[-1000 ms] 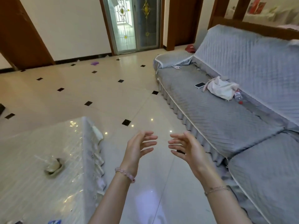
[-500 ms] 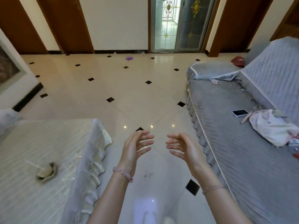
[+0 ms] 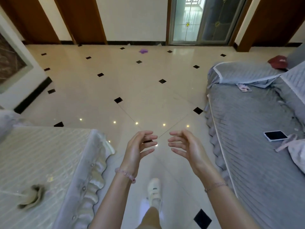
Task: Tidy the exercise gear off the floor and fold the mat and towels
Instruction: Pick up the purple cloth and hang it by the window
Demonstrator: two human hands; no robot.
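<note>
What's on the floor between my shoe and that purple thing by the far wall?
Nothing lies there: from the white shoe to the purple thing, the head view shows only bare glossy floor tile with small black diamond insets.

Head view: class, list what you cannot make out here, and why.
Head view, small purple thing on the far floor: too small to identify.
Head view, white cloth bundle on the grey quilted sofa: cut off by the right edge.
Head view, dark red cap: white lettering blurred.
</note>
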